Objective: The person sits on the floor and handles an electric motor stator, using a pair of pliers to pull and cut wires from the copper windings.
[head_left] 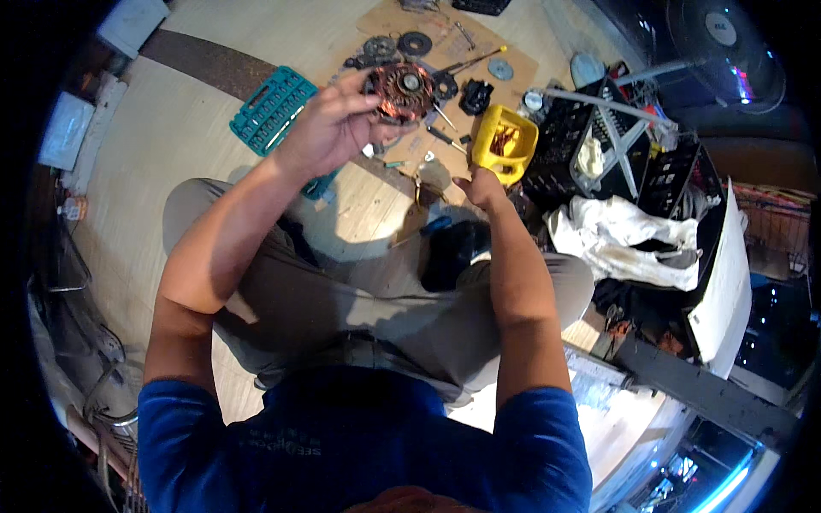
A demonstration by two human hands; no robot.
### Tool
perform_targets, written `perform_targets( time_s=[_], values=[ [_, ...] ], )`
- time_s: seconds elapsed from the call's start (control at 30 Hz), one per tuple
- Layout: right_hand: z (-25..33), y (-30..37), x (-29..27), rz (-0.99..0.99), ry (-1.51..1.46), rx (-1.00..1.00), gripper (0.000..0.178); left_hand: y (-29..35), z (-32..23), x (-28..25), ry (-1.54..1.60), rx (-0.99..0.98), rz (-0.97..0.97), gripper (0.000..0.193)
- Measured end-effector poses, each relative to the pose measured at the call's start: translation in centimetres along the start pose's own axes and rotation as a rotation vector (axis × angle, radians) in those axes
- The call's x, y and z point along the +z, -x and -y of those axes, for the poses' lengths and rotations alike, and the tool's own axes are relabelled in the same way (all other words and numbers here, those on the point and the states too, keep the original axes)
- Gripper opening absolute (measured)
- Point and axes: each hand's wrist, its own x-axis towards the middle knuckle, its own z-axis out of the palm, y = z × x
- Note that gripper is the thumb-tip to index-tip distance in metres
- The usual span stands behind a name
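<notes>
My left hand (335, 124) is raised, its fingers closed around the edge of a round motor part with copper windings (400, 92) and a metal hub at its centre. My right hand (484, 186) is closed at the near end of a yellow plastic container (528, 144), apparently a cut-open jug. Reddish-brown bits lie inside the container. The fingers of that hand are partly hidden. Left of the container lies a dark-handled screwdriver (445, 138) on a cardboard sheet (432, 171).
A teal socket-set case (272, 111) lies open on the floor at left. Black rings (416, 44) and other dark parts are scattered on the cardboard. At right stand black crates (556, 167) with a white cloth (629, 239) and metal struts (620, 145).
</notes>
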Motion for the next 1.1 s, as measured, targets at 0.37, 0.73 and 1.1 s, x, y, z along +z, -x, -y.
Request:
perform_targets(
  time_s=[0.37, 0.73, 1.1],
  values=[
    [-4.3, -2.1, 15.6, 0.316, 0.090, 0.220, 0.044, 0.5, -1.2, -0.1, 0.041, 0.062, -0.035, 0.048],
    [3.4, -3.8, 17.7, -0.033, 0.216, 0.358, 0.080, 0.2, -1.5, -2.1, 0.086, 0.049, -0.164, 0.054],
    [2.9, -4.9, 18.1, 0.031, 0.152, 0.317, 0.047, 0.1, -1.3, -2.9, 0.149, 0.070, -0.204, 0.052]
  ],
)
